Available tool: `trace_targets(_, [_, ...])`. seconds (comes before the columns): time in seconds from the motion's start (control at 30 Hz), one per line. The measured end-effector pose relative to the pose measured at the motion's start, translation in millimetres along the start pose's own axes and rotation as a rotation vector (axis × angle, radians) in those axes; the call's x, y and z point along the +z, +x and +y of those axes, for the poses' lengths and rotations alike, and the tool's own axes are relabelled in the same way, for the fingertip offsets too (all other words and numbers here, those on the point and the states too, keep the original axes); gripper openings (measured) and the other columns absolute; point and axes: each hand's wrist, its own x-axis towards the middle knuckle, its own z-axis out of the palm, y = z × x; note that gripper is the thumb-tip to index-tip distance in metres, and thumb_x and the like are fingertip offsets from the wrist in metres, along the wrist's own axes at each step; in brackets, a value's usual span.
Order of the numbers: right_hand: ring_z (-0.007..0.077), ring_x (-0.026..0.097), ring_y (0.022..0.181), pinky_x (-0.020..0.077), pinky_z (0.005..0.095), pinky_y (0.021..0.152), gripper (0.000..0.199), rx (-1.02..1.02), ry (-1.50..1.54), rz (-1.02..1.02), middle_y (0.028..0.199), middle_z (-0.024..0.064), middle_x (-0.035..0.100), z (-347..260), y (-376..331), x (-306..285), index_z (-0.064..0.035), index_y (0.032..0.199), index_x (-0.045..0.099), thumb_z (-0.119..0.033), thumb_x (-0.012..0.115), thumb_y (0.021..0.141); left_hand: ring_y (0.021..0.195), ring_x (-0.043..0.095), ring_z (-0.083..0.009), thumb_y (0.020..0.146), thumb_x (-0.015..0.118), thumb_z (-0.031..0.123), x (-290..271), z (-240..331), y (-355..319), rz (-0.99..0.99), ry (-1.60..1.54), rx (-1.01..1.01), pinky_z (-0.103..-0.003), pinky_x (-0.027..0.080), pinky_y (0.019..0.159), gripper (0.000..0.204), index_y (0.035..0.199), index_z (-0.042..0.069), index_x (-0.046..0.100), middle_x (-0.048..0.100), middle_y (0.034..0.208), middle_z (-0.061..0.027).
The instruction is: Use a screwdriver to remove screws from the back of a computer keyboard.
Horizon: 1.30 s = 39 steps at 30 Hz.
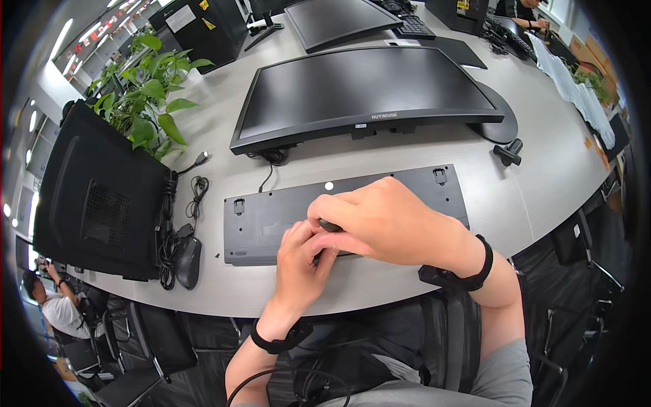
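A black keyboard [271, 224] lies face down on the table, its underside with two folding feet and several screw holes turned up. Over its middle, my right hand [386, 220] is closed round the dark handle of what looks like a screwdriver [330, 226], whose tip is hidden. Just below and left of it, my left hand [302, 268] is closed, its thumb and fingers pressed together against the keyboard by the tool's lower end. What those fingers pinch, if anything, is covered. Beside the keyboard's left end lies a tiny dark piece [217, 256], perhaps a screw.
A monitor [366, 85] lies behind the keyboard, with a small black stand part [507, 153] to its right. At left are a black computer case [102, 197], a mouse [188, 263], coiled cables [167, 230] and a plant [152, 95]. Chairs [159, 339] stand below the table edge [224, 313].
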Motion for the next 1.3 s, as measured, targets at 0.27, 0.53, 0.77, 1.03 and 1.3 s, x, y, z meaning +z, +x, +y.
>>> trace_targets(0.27, [0.0334,0.068,0.068,0.0518,0.0403,0.06,0.026,0.092,0.228,0.155,0.086,0.0094,0.072,1,-4,4,-0.0064,0.109,0.063,-0.026,0.077,0.099,0.087,0.068,-0.0231,0.093,0.083,0.003,2,4,-3,0.12,-0.176,-0.214,-0.034,0.053,0.078,0.009,0.099,0.003,0.076,0.071,0.098,-0.0066])
trace_targets(0.53, [0.0251,0.065,0.065,0.0515,0.0346,0.058,0.028,0.062,0.348,0.28,0.087,0.0066,0.071,8,-14,5,-0.0067,0.111,0.066,-0.02,0.084,0.094,0.087,0.071,-0.02,0.094,0.083,0.004,-5,7,-2,0.083,-0.214,-0.269,-0.031,0.056,0.076,0.007,0.1,0.002,0.079,0.076,0.095,-0.0077])
trace_targets(0.77, [0.0286,0.071,0.071,0.0556,0.0376,0.06,0.024,0.002,0.251,0.244,0.089,0.0054,0.074,10,-16,13,-0.0083,0.111,0.066,-0.024,0.079,0.097,0.083,0.071,-0.0253,0.089,0.082,-0.003,-5,4,-5,0.002,-0.126,-0.172,-0.034,0.055,0.074,0.02,0.107,0.002,0.08,0.078,0.096,-0.0094])
trace_targets(1.03, [0.0244,0.067,0.066,0.0518,0.0354,0.056,0.029,-0.048,0.176,0.281,0.083,0.0049,0.071,13,-16,16,-0.0064,0.109,0.067,-0.027,0.083,0.095,0.085,0.07,-0.0293,0.092,0.08,-0.004,-4,1,-5,-0.018,-0.067,-0.131,-0.037,0.056,0.074,0.018,0.11,-0.002,0.078,0.077,0.101,-0.0129])
trace_targets(1.3, [0.0297,0.071,0.07,0.054,0.0393,0.058,0.024,-0.013,0.172,0.257,0.083,0.0057,0.072,13,-18,15,-0.0084,0.109,0.065,-0.029,0.075,0.1,0.087,0.071,-0.0302,0.092,0.08,-0.003,-6,0,-4,-0.048,-0.054,-0.106,-0.037,0.056,0.075,0.016,0.107,0.0,0.077,0.077,0.102,-0.012])
